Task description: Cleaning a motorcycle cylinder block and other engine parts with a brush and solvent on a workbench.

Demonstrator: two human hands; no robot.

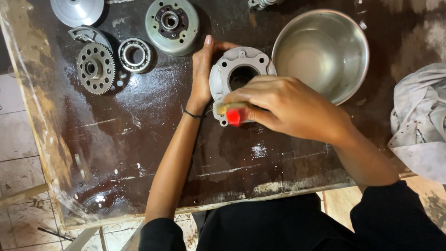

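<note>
left hand: wrapped around the far-left rim of the round grey metal housing, thumb up top, fingers behind the edge. looks like a bracing grip, so the part does not skid on the wet board. thin dark band at the wrist.
right hand: fingers closed on a small brush with a red handle, bristles pressed to the near rim of the housing. held low and close, seemingly for scrubbing force.
housing: lying flat between the two hands, open bore facing up, bolt ears around its edge. touching both hands.
steel bowl: just beyond the right hand, near the housing, a little pale liquid in the bottom. probably kept within a short dip of the brush.
toothed gear: well to the left of the left hand, flat on the board.
ball bearing: beside the gear, between it and the left hand.
round drum part: beyond the left hand, face up. these pieces sit apart from the working spot, likely out of the way.
pale dome cover: far left corner, partly cut off.
worktop: dark board, wet and streaked with whitish spatter, worn pale at its left edge.
grey rag: bunched to the right of the right arm, at the board's edge.
</note>
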